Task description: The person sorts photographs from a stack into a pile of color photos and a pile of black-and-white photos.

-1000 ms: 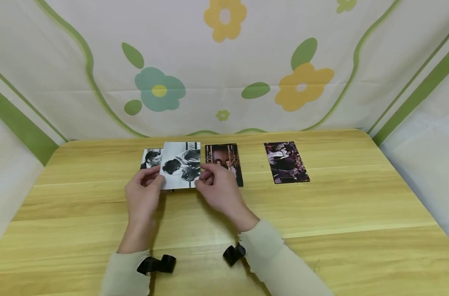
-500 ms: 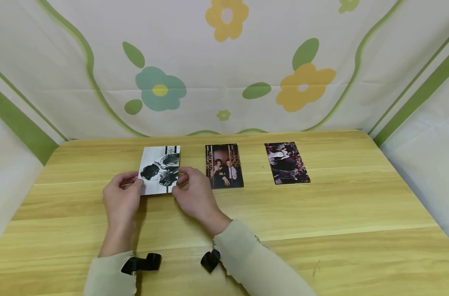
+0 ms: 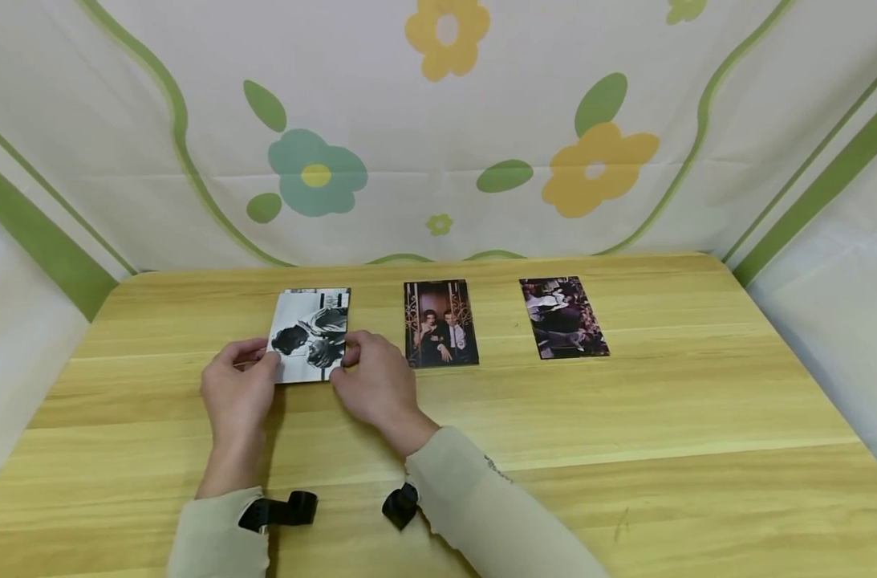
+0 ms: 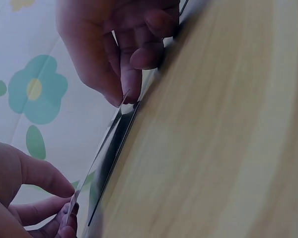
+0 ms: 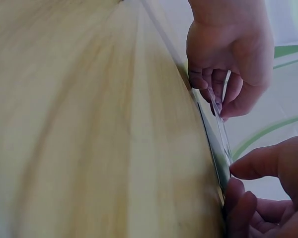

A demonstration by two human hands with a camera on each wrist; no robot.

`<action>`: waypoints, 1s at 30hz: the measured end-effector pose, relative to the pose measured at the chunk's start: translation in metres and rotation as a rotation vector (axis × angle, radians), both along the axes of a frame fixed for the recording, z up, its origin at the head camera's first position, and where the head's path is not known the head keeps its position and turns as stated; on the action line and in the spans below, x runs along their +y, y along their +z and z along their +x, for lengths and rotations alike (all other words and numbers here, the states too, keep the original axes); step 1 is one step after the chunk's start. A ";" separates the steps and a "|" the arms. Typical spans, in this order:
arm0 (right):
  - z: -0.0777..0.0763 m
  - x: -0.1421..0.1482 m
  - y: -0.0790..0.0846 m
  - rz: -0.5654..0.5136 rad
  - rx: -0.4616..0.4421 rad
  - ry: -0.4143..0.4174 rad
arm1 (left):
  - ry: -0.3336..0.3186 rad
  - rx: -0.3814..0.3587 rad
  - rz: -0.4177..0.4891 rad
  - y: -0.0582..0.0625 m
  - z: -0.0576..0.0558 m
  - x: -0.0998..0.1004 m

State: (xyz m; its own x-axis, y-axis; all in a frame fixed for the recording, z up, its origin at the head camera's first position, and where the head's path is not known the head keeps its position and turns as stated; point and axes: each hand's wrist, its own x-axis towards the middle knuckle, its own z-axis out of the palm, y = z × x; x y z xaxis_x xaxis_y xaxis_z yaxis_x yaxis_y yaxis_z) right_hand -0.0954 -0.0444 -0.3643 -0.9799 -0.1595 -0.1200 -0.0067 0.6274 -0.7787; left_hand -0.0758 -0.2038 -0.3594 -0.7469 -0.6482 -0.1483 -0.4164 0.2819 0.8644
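Note:
A black-and-white photo card (image 3: 310,335) is held by its two sides at the left of the table, just over another card (image 4: 114,153) lying beneath it. My left hand (image 3: 239,389) pinches its left edge between thumb and fingers. At the opposite edge, my right hand (image 3: 377,381) pinches the lower right part. From the wrist views, a narrow gap shows between the held card and the dark-edged one on the tabletop. Most of that lower card is hidden from the head view.
A colour photo card of two seated people (image 3: 441,324) lies right of my right hand. Farther right lies a dark, purplish photo card (image 3: 564,318). The wooden table (image 3: 626,466) ends at a flower-printed cloth (image 3: 438,144) behind.
Both hands carried the black-and-white photo card leftward and lowered it over the card at the left, which it now nearly covers. In the last half second it shifted only slightly.

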 end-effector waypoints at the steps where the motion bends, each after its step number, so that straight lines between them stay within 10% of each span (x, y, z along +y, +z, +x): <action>1: 0.000 0.000 0.000 0.002 -0.001 -0.003 | 0.000 0.000 -0.002 0.000 0.000 0.000; 30: -0.002 -0.003 -0.004 0.089 0.038 0.005 | -0.058 -0.013 -0.101 -0.012 -0.005 -0.002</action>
State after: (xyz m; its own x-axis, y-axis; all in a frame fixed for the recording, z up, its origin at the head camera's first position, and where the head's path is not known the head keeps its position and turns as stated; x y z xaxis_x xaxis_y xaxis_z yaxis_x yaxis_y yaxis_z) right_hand -0.0978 -0.0474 -0.3688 -0.9833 -0.1545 -0.0963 -0.0387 0.6942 -0.7187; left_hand -0.0809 -0.2056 -0.3711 -0.7818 -0.6163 -0.0944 -0.4078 0.3909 0.8252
